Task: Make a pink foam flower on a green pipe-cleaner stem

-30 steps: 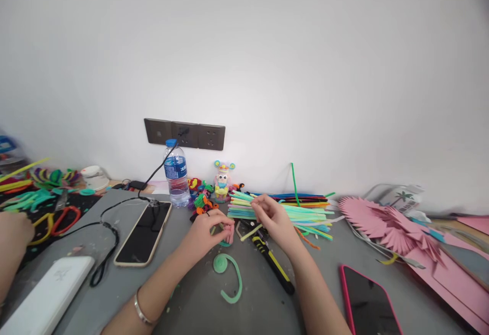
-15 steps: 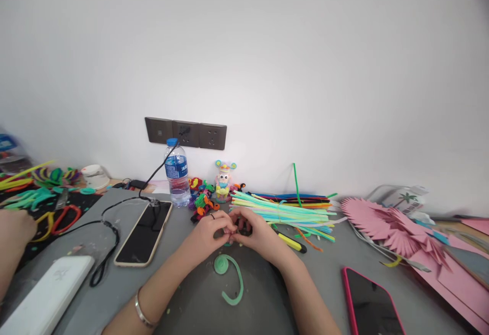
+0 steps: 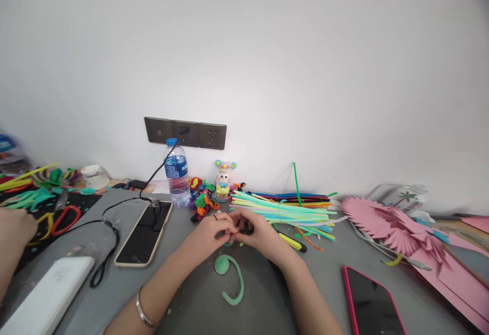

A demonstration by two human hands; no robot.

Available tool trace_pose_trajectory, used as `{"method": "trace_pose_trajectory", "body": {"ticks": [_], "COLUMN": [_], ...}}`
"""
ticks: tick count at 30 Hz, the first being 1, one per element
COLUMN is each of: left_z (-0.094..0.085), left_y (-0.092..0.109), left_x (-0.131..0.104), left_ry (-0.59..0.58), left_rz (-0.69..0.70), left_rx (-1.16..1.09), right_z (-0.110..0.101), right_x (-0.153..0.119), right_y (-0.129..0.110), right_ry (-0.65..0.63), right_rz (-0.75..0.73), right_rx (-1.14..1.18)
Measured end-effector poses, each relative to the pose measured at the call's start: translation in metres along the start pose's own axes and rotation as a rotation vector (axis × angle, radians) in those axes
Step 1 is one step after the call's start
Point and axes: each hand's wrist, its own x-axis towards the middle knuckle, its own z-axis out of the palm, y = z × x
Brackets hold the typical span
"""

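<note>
My left hand (image 3: 216, 230) and my right hand (image 3: 254, 230) meet fingertip to fingertip at the middle of the grey table. Both are closed in a pinch, and what lies between the fingers is too small and hidden to make out. Just below them on the table is a green coil (image 3: 221, 264) with a long curved green strip (image 3: 239, 281) beside it. Behind my hands stands a small figure (image 3: 223, 179) with big eyes. A bundle of pale pipe cleaners (image 3: 282, 212) lies behind my right hand, near a yellow and black cutter (image 3: 292, 241).
Left are a phone (image 3: 144, 234), a water bottle (image 3: 177, 174), black cables, a white power bank (image 3: 48, 294), red scissors (image 3: 65, 219) and another person's hand (image 3: 17, 228). Right are a pink-edged phone (image 3: 372, 302) and folded pink paper (image 3: 397, 228).
My fingers have shifted very slightly at the pinch. The other person's hand at the left edge has moved a little. The objects on the table have stayed in place.
</note>
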Motion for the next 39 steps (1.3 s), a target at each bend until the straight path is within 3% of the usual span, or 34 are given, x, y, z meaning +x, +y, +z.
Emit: {"method": "trace_pose_trajectory", "body": {"ticks": [18,28,39], "left_z": [-0.001,-0.004,-0.013], "left_y": [-0.002,-0.006,-0.006], "left_x": [-0.001,0.0,-0.001], "left_ry": [-0.023,-0.015,-0.068], "left_rz": [0.009,0.155,0.124], "left_rx": [0.047,0.153,0.135], "right_z": [0.001,0.001,0.007], "right_x": [0.0,-0.002,0.0], "right_y": [-0.002,-0.01,-0.005], "right_ry": [-0.025,-0.043,-0.012], "right_rz": [0.016,0.021,0.002], "right_rx": [0.033,0.047,0.098]}}
